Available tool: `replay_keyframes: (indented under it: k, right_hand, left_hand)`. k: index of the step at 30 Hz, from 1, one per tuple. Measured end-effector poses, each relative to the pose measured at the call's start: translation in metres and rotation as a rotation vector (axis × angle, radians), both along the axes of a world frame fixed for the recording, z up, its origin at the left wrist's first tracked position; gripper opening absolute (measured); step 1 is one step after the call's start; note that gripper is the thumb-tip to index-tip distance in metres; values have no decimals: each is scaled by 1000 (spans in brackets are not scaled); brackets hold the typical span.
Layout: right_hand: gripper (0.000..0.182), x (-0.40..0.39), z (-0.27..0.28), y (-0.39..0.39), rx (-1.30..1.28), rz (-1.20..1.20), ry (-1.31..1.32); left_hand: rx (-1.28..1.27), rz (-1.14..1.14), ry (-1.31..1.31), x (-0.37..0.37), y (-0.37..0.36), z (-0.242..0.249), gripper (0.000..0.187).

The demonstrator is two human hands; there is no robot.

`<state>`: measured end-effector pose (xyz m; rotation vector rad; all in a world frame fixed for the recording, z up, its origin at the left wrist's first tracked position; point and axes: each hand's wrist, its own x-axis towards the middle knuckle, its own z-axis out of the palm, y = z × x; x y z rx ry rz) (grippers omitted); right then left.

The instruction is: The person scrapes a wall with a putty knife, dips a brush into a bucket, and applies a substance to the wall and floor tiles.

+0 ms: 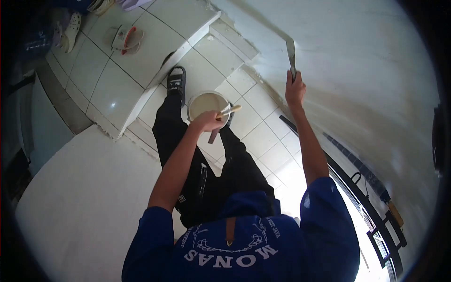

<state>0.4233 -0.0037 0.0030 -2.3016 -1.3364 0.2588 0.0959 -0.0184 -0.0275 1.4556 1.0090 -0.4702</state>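
My right hand (295, 89) is raised at the wall (357, 51), fingers wrapped round the handle of a putty knife (291, 54) whose flat metal blade points away from me along the white surface. My left hand (210, 121) is closed on a scraper (230, 112); its pale handle sticks out to the right and a brownish flat part hangs below the fist. Under that hand, a round bucket (191, 104) with off-white paste inside shows between my legs, partly covered by the hand and tool.
White tiled steps (155, 42) rise at the upper left, with a clear container with a red handle (127, 40) and a light clog (72, 32) on them. A dark metal frame (385, 239) stands at the lower right. A pale curved surface (89, 197) fills the lower left.
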Motion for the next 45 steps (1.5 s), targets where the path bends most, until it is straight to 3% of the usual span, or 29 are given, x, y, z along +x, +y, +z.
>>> replay_keyframes:
  k: [2, 11, 15, 19, 29, 32, 45]
  right_hand:
    - [30, -4, -5, -13, 45, -16, 4]
    - [26, 9, 6, 1, -201, -21, 27]
    - [27, -3, 10, 30, -28, 70, -5]
    - [26, -11, 0, -2, -59, -59, 8]
    - [30, 12, 11, -12, -144, -7, 37]
    - [29, 12, 16, 28, -155, 81, 0]
    - [25, -4, 0, 6, -139, -30, 48]
  left_hand:
    - [13, 2, -12, -1, 2, -1, 28]
    - [16, -14, 3, -1, 2, 3, 28]
    - [-37, -20, 17, 4, 0, 1, 29]
    - [6, -32, 37, -2, -2, 2, 28]
    - [23, -25, 20, 4, -1, -5, 29]
    - [-27, -11, 0, 8, 2, -5, 30]
    - [17, -12, 4, 13, -2, -7, 32]
